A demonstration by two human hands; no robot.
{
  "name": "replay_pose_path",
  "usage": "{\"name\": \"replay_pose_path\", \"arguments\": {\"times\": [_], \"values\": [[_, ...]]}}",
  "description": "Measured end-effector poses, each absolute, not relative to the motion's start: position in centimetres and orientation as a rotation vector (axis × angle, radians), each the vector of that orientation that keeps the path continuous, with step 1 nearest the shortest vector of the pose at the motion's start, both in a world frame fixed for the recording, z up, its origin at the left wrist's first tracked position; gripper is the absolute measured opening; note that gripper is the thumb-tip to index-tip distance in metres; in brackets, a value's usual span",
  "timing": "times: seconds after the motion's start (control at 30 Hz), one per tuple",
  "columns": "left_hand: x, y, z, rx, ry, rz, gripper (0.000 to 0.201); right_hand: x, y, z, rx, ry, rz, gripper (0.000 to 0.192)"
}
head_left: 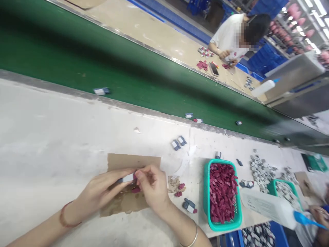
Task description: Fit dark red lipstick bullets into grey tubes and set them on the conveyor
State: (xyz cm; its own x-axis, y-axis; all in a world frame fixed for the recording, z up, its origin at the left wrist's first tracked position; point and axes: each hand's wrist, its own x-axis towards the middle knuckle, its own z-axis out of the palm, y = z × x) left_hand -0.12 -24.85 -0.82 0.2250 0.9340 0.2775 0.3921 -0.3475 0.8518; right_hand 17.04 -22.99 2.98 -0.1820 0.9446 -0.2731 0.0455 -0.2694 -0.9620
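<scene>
Cardboard sheet (pixel 133 161) underneath — left hand (pixel 99 192) and right hand (pixel 151 187) both pinch a small grey-white part (pixel 128 178) w/ dark-red piece (pixel 135 189) just below. Looks like fitting step; next needs firm press, aligned. Beyond: teal basket (pixel 207 192) of red bits, then green belt (pixel 102 61).

The left hand (pixel 99 192) and the right hand (pixel 151 187) meet over a brown card (pixel 133 163) on the white surface (pixel 51 137), pinching a small white and grey piece (pixel 128 178) between fingertips. At three o'clock from the hands stands a green basket (pixel 207 192) full of dark red bits (pixel 222 192). At twelve o'clock runs a green belt (pixel 102 58).
</scene>
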Motion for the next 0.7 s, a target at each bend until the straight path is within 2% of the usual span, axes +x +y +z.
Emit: {"name": "replay_pose_path", "arguments": {"times": [0.13,0.27,0.33,0.4,0.53,0.7], "values": [[0.0,-23.6,0.6,1.907,1.165,0.977,0.027,20.2,-23.5,5.3,-1.375,-1.382,1.374,0.020],[1.3,-18.8,3.3,1.874,1.294,0.857,0.022,28.0,-24.1,7.9,-1.593,-1.701,0.656,0.021],[2.3,-15.2,4.1,1.827,1.453,0.863,0.034,32.8,-24.5,8.2,-1.862,-1.755,0.231,0.020],[3.6,-11.3,4.2,1.882,1.550,0.842,0.040,37.0,-24.9,7.7,-2.059,-1.838,-0.033,0.026],[6.7,-4.2,3.2,2.032,1.555,0.809,0.033,41.5,-25.3,5.5,-2.203,-2.004,-0.178,0.028],[12.0,0.2,1.8,2.174,1.486,0.815,0.027,42.1,-25.0,4.5,-2.127,-1.933,-0.109,0.032]]}}
